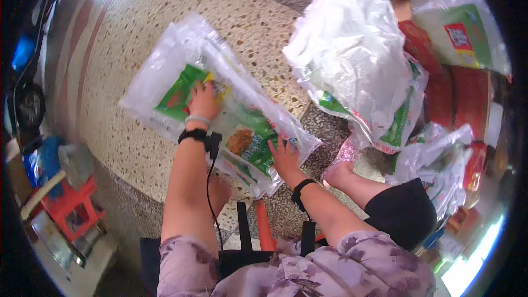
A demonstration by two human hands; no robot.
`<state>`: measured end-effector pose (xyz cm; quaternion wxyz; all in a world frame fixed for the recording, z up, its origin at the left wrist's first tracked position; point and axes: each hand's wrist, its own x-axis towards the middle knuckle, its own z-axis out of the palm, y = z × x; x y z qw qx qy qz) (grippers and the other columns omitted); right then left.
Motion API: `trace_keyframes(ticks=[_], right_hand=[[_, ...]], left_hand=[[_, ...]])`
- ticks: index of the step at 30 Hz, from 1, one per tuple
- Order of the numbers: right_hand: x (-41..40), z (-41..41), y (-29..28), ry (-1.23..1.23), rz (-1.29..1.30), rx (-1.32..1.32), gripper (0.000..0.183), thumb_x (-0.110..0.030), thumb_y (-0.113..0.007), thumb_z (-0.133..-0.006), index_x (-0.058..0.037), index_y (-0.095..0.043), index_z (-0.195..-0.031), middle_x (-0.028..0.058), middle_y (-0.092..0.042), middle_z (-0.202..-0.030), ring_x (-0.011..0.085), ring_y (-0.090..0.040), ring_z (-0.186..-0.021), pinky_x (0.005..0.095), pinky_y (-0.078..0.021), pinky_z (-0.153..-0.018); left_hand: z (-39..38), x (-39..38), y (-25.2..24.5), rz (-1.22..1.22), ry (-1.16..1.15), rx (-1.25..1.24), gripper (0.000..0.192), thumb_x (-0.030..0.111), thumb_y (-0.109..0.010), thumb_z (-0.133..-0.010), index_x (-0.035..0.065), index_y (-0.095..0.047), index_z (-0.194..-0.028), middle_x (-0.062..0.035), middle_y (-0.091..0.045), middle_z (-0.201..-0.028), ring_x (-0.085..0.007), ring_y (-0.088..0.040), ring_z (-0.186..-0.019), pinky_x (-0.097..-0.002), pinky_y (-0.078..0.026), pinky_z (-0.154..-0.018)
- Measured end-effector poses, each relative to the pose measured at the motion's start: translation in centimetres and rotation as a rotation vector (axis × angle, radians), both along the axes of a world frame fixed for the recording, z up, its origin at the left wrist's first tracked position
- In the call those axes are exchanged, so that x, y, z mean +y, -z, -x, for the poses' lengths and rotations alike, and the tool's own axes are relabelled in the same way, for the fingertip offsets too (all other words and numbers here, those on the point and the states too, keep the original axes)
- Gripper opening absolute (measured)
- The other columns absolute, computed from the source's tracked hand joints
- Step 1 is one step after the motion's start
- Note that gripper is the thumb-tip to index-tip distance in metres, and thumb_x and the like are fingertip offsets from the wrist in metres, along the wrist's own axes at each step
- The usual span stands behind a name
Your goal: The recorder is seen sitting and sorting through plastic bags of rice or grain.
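A long plastic packaging bag [243, 90], clear and whitish with green printed panels, lies flat on the speckled terrazzo floor in front of me. My left hand [204, 101] rests on its upper green panel, fingers spread over the print. Near the bag's lower right end, my right hand [285, 159] presses on the plastic with its fingers apart. Each wrist wears a black strap, and a cable runs from the left one. Whether the bag is one sheet or several stacked is unclear.
A big crumpled white plastic bag [350, 49] stands at the upper right. Beyond it, another green-printed bag [466, 33] lies by red surfaces. More crumpled plastic [437, 169] is beside my right knee. A red plastic stool [74, 210] stands at the lower left.
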<state>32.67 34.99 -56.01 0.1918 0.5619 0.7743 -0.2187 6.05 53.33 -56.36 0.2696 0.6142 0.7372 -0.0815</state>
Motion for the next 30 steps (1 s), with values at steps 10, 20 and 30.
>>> trace_keyframes(ticks=[10,20,30], right_hand=[[0.3,-1.0,-0.5,0.083,-0.174,0.177,0.064,-0.007,-0.053,-0.074,-0.0214,-0.036,-0.134,0.0091,-0.043,-0.128,0.0269,-0.047,-0.108,0.0413,-0.0434,-0.084],[12.3,-6.8,-9.2,0.446,0.606,0.758,0.035,-0.037,-0.064,-0.071,-0.003,-0.066,-0.078,0.0113,-0.063,-0.066,0.0249,-0.062,-0.065,0.0354,-0.0488,-0.061],[10.4,-21.4,-5.6,0.829,-0.343,0.19,0.021,-0.028,-0.057,-0.076,-0.0138,-0.067,-0.088,0.0119,-0.063,-0.088,0.0299,-0.06,-0.09,0.0427,-0.0445,-0.08]], left_hand=[[-1.1,-13.4,-7.5,0.086,0.638,0.249,0.063,0.045,-0.058,-0.076,0.017,-0.041,-0.13,-0.0133,-0.035,-0.137,-0.0356,-0.034,-0.124,-0.0577,-0.031,-0.095],[-5.4,-11.0,-12.4,0.072,0.378,-0.039,0.054,0.034,-0.058,-0.08,0.0102,-0.045,-0.127,-0.0179,-0.046,-0.127,-0.0322,-0.044,-0.117,-0.0527,-0.037,-0.093],[-8.7,-11.6,-27.6,-0.001,-0.022,-0.557,0.049,0.014,-0.061,-0.083,-0.0029,-0.043,-0.125,-0.016,-0.052,-0.121,-0.0252,-0.053,-0.107,-0.0337,-0.042,-0.09]])
